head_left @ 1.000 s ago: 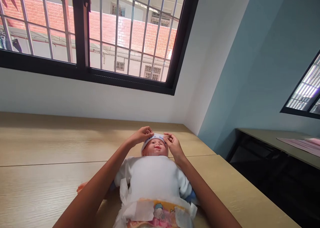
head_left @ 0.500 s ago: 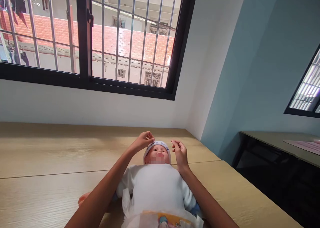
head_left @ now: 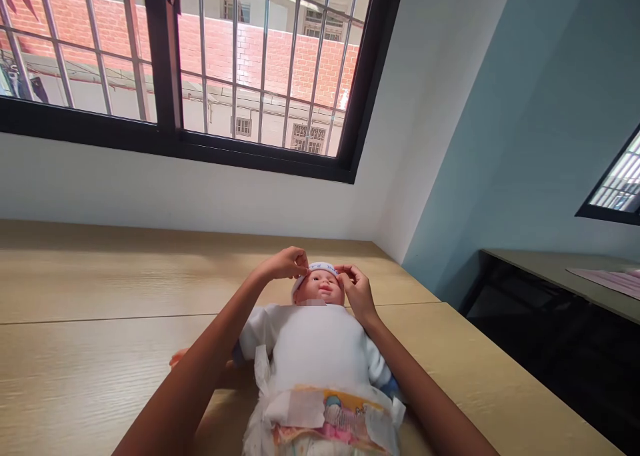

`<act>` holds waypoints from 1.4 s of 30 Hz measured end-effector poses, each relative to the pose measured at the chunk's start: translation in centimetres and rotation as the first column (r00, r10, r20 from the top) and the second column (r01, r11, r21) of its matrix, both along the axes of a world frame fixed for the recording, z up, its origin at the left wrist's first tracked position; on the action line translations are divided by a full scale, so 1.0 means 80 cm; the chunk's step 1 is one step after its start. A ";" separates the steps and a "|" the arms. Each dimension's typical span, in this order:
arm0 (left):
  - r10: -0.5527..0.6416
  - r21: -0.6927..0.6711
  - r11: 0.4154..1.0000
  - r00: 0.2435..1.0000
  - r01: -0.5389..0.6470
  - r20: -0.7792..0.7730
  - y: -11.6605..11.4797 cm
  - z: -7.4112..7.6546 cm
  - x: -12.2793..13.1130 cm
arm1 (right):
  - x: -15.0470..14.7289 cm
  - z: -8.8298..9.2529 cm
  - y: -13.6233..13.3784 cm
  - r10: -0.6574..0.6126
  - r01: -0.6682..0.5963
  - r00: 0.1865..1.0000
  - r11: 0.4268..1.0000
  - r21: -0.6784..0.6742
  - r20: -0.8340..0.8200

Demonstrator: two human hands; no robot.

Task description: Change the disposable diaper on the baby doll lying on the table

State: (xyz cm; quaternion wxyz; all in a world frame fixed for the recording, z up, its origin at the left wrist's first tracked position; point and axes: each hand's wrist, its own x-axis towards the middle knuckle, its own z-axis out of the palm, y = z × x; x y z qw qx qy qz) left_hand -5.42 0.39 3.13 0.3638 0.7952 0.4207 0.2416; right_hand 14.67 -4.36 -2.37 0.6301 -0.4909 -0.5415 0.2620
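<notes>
- Vinyl baby doll point(head_left: 320, 288): flesh-toned, lies on its back, head toward the far wall, face up, body straight
- White knit cap point(head_left: 317, 267): blue lettering, sits on top of the head, brim just above the eyes
- White long-sleeved top point(head_left: 315, 349): smooth, covers the chest and arms, blue cuffs just visible
- Disposable diaper point(head_left: 333, 419): white, pink-and-yellow cartoon print, around the waist, pale rectangular tape patch point(head_left: 295, 408) across the front, crumpled side flap point(head_left: 263, 369) sticking up

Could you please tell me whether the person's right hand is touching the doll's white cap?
Touching: the head view shows the right hand with fingertips resting on the white cap.
</notes>
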 end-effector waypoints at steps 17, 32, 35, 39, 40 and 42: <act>-0.007 -0.025 1.000 1.000 0.008 0.029 -0.002 0.006 -0.002 | 0.003 0.000 -0.001 0.017 -0.017 1.000 1.000 -0.024 0.019; -0.044 -0.052 0.998 0.993 0.039 -0.112 -0.001 0.009 -0.006 | 0.009 -0.005 0.008 0.048 -0.067 0.989 0.989 -0.132 -0.141; -0.043 -0.049 0.998 0.992 0.038 -0.122 -0.001 0.012 -0.006 | 0.010 -0.005 0.009 0.072 -0.096 0.983 0.986 -0.139 -0.166; -0.025 -0.063 0.998 0.995 0.019 -0.101 -0.002 0.008 -0.002 | 0.009 -0.005 0.010 0.075 -0.102 0.979 0.985 -0.137 -0.188; -0.015 -0.071 0.997 0.995 0.008 -0.096 -0.003 0.006 -0.001 | 0.009 -0.005 0.010 0.075 -0.102 0.979 0.985 -0.137 -0.192; 0.001 -0.091 0.996 0.996 -0.010 -0.089 -0.004 0.003 0.000 | 0.009 -0.005 0.010 0.078 -0.106 0.977 0.985 -0.137 -0.198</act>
